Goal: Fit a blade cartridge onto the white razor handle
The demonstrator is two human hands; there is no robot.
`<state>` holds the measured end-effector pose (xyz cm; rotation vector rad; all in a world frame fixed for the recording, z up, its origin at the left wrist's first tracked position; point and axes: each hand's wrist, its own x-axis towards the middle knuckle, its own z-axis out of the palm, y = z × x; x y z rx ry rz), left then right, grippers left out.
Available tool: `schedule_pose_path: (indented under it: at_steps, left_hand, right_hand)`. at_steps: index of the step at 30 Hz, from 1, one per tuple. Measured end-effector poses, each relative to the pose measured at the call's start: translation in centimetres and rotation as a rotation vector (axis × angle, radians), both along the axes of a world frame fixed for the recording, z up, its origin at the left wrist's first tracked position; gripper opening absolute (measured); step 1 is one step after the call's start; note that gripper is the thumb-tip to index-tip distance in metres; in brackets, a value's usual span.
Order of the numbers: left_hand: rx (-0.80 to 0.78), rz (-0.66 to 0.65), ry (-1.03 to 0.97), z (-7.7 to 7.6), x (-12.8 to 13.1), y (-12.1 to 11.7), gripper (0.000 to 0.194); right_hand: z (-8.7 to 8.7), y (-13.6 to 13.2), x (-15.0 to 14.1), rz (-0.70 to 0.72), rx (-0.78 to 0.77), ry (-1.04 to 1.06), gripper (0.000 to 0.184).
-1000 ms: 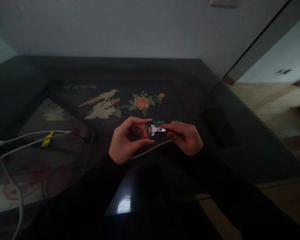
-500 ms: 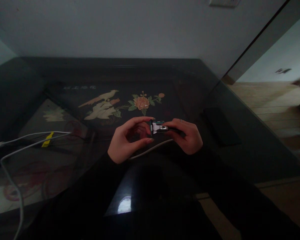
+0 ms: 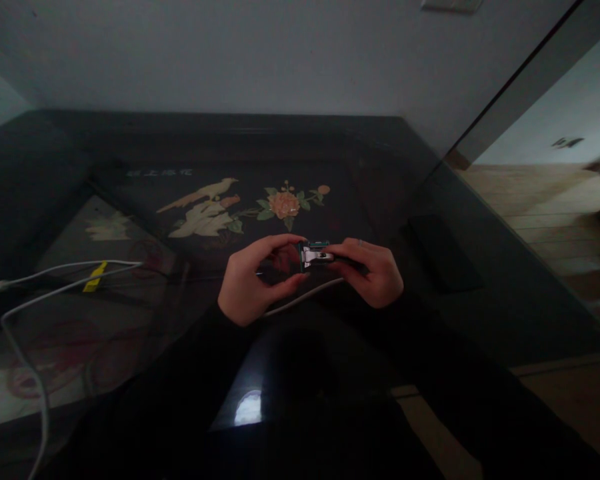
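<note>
The razor (image 3: pixel 317 255), shiny silver at its neck with a narrow, straight-edged dark head, is above the glossy, reflective tabletop (image 3: pixel 520 307); the left hand (image 3: pixel 243 283) curves like a C, pinching the head's ends, while the right hand (image 3: pixel 375 273) grips the slim handle, near a smooth, round pale cable (image 3: pixel 305 296)

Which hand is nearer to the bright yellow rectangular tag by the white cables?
Left. The left hand is right of the yellow tag; the right hand is farther right, holding the small silver-and-black tool.
</note>
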<state>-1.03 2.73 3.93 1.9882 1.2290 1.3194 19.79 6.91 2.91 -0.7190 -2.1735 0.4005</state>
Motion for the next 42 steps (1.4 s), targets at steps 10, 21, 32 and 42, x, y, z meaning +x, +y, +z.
schedule_pose_path:
  at_steps: [10, 21, 32, 42]
  left_hand:
    - [-0.191, -0.088, -0.271, -0.28, 0.09, 0.33, 0.038]
    - [-0.243, -0.064, -0.372, -0.71, 0.61, 0.31, 0.040]
    - [-0.221, -0.100, -0.370, -0.62, 0.18, 0.54, 0.040]
    - [-0.165, -0.059, -0.341, -0.49, 0.25, 0.35, 0.040]
  right_hand:
    - [-0.04, -0.15, -0.39, 0.013, -0.090, 0.060, 0.016]
    - [-0.41, -0.31, -0.45, -0.029, -0.035, 0.030, 0.018]
    - [-0.23, -0.33, -0.49, -0.017, -0.090, 0.048, 0.018]
    - [-0.10, -0.44, -0.49, -0.026, -0.063, 0.080, 0.017]
